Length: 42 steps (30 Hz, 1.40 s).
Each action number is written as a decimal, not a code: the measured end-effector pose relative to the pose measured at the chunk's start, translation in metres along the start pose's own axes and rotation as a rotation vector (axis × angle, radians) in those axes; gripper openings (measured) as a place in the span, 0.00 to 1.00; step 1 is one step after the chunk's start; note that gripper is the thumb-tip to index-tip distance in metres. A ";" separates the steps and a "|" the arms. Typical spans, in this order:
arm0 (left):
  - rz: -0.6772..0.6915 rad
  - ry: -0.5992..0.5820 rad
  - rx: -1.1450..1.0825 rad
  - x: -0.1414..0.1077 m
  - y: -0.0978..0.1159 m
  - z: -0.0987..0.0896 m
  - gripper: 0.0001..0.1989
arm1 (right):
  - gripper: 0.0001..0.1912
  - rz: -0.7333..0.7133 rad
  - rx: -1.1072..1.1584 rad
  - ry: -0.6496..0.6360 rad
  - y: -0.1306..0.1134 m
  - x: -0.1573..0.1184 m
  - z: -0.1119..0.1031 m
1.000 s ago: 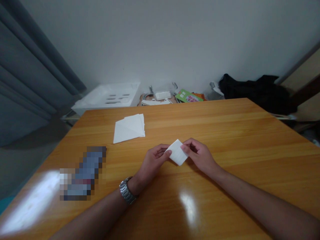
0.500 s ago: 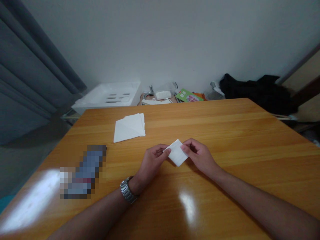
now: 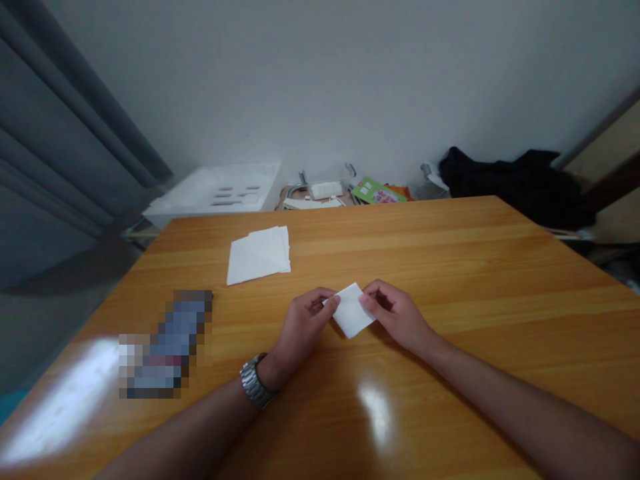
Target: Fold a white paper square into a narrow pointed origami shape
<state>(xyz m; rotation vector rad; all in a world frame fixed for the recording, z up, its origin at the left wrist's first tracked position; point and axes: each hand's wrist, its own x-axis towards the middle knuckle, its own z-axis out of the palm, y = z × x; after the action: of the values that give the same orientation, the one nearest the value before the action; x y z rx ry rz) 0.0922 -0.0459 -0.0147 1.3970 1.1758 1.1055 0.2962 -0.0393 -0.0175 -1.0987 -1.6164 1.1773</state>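
Note:
A small folded square of white paper is held over the middle of the table, one corner pointing toward me. My left hand, with a metal watch at the wrist, pinches its left corner, thumb on top. On the right corner my right hand has a similar pinch; its fingers beneath the paper are partly hidden. Farther off to the left, a loose stack of white paper sheets lies flat on the table, apart from both hands.
The wooden table has a pixelated dark phone-like object at its left. Beyond the far edge are a white foam tray, a green packet and black cloth. A grey curtain hangs at the left.
The folded paper has turned slightly and shifted a little toward me and to the left. My right hand has moved slightly left with it; both hands keep their pinch.

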 end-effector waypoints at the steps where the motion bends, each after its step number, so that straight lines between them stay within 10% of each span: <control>1: 0.003 0.002 0.015 0.000 0.000 0.000 0.13 | 0.14 0.003 0.010 -0.007 0.000 0.000 0.000; 42: -0.096 -0.113 -0.191 -0.005 0.003 0.001 0.16 | 0.14 0.016 0.010 0.089 -0.005 0.000 -0.002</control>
<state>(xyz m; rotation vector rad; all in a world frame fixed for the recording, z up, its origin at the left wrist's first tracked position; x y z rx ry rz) 0.0932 -0.0513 -0.0121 1.2273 1.0181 1.0298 0.2971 -0.0400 -0.0123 -1.1430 -1.5350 1.1300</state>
